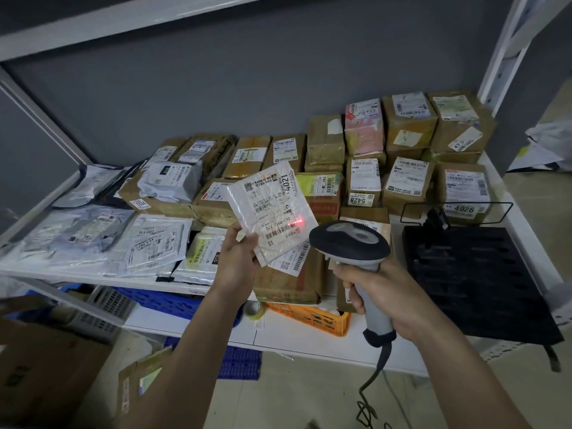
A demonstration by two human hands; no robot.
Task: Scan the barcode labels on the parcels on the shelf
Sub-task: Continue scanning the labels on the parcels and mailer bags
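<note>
My left hand holds a flat white plastic parcel by its lower left corner, lifted above the shelf with its label facing me. A red scanner line glows on the label next to its lower barcode. My right hand grips the handle of a grey and black barcode scanner, whose head points at that parcel. Many more parcels lie on the white shelf: brown taped boxes stacked at the back right and grey and white mailer bags on the left.
A black tray lies on the shelf's right end with a wire scanner stand behind it. Below the shelf sit an orange crate, blue crates and a tape roll. A cardboard box stands on the floor at left.
</note>
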